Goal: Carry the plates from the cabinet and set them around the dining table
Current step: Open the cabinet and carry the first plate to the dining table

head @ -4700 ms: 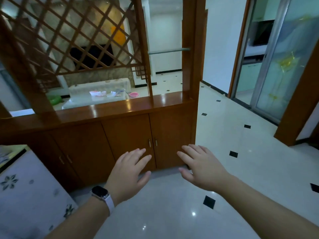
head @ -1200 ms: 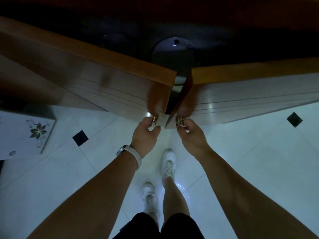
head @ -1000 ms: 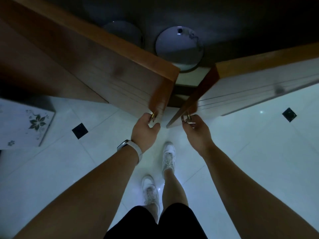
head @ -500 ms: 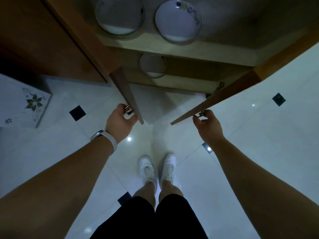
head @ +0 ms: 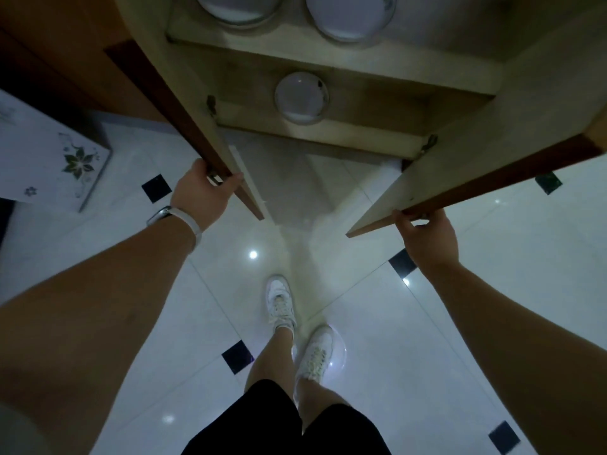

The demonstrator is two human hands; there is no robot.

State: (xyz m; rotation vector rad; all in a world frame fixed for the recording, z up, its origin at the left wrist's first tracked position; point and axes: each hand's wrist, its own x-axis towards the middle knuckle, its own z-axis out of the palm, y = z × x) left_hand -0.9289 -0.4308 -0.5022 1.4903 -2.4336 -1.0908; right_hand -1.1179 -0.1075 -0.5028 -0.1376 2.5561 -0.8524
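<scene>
The low wooden cabinet stands wide open in front of me. Two white plates lie on its upper shelf, one on the left (head: 238, 8) and one on the right (head: 349, 18), both cut off by the top edge. A smaller white plate (head: 301, 97) sits on the lower shelf. My left hand (head: 202, 193) grips the edge of the left door (head: 184, 103). My right hand (head: 425, 239) grips the lower edge of the right door (head: 476, 162).
White glossy floor tiles with small black diamonds spread below me. My legs and white shoes (head: 281, 302) stand just in front of the cabinet. The dining table's corner with a flowered white cloth (head: 49, 156) is at the left, close to the left door.
Both doors have swung further apart, with my hands moving outward on them. The cabinet's inside and the lower plate show more fully now.
</scene>
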